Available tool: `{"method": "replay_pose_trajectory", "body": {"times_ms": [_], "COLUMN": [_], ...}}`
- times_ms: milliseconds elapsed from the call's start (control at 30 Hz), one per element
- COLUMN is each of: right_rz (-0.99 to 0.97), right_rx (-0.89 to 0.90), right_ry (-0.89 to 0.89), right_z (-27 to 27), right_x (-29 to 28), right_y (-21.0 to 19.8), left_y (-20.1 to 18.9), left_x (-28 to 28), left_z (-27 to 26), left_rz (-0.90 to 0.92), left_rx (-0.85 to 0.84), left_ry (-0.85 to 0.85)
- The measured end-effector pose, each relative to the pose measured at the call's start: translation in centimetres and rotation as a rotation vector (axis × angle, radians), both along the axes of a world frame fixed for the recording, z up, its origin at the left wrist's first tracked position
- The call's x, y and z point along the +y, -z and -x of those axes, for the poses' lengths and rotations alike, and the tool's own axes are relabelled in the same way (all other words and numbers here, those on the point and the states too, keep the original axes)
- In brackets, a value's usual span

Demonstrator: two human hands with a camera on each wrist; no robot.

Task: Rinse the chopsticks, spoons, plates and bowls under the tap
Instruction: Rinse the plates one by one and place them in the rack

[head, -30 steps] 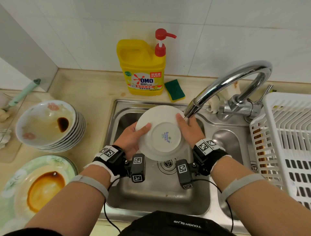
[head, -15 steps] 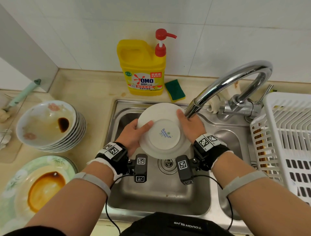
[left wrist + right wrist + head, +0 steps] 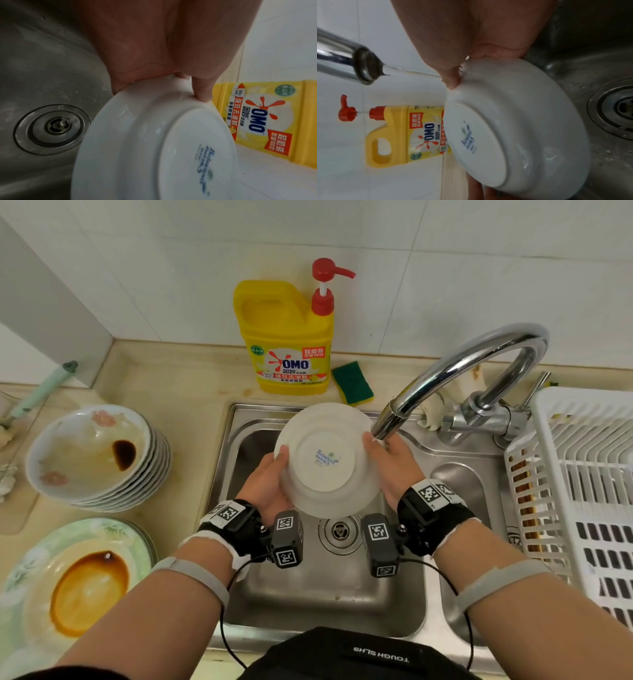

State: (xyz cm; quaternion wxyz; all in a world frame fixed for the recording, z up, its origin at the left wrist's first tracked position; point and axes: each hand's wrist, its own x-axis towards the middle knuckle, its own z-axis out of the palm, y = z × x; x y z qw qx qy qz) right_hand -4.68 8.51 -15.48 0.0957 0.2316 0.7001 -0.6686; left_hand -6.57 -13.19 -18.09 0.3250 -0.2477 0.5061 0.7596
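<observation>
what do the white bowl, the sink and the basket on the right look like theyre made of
White bowl: probably glazed ceramic; glossy wet sheen, printed blue maker's mark on the base.
Sink: seemingly stainless steel; grey brushed metal with dull reflections.
Basket: apparently moulded white plastic; matte slatted walls with uniform cut-outs.

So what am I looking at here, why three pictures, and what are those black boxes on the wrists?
No robot: a person washing up, wearing three cameras. The wide picture comes from the head; the two close ones come from the black wrist boxes. The left hand and right hand hold a white bowl, underside towards us, over the sink beside the tap, which is running. On the counter: dirty bowls, a stained plate, detergent, a sponge. A white rack stands at right.
</observation>
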Motion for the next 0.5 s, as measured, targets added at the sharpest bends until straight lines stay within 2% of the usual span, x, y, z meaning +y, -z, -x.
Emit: {"method": "replay_pose_trajectory", "body": {"times_ms": [100, 267, 500], "right_rz": [0.035, 0.040, 0.116], "right_rx": [0.044, 0.065, 0.118], "right_ry": [-0.019, -0.015, 0.107], "right_z": [0.1, -0.1, -0.6], "right_x": [0.1, 1.1, 2.9], "right_y": [-0.7, -1.5, -1.6], "left_y": [0.4, 0.4, 0.0], "left_x": [0.3, 1.1, 2.7], "left_z": [0.3, 1.0, 1.1], "left_rz": [0.071, 0.028, 0.006], "left_rx": [-0.027, -0.046, -0.020], "left_ry": [-0.039, -0.034, 0.027]}}
